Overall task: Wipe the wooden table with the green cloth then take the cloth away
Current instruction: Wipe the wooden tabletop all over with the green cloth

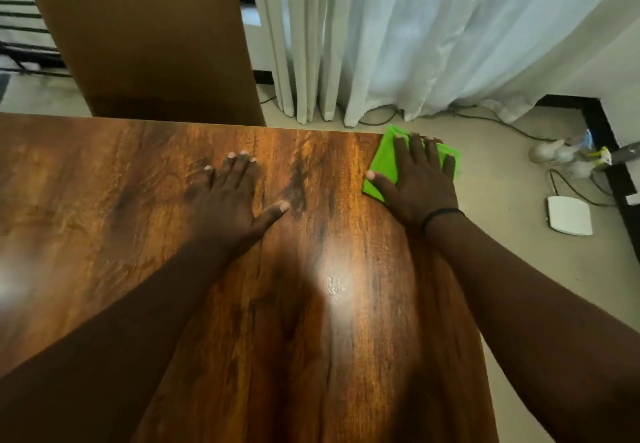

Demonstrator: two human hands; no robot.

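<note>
The glossy wooden table (138, 200) fills the lower left and middle of the head view. At its far right corner lies a bright green cloth (382, 162), folded and partly hanging past the edge. My right hand (419, 183) presses flat on the cloth with its fingers spread, hiding most of it. A black band circles that wrist. My left hand (232, 196) rests palm down on bare wood near the table's middle, fingers apart, holding nothing.
A brown chair (149, 37) stands behind the far edge of the table. White curtains (398, 34) hang at the back right. On the floor to the right lie cables, a white flat box (569, 215) and small white objects (568, 158).
</note>
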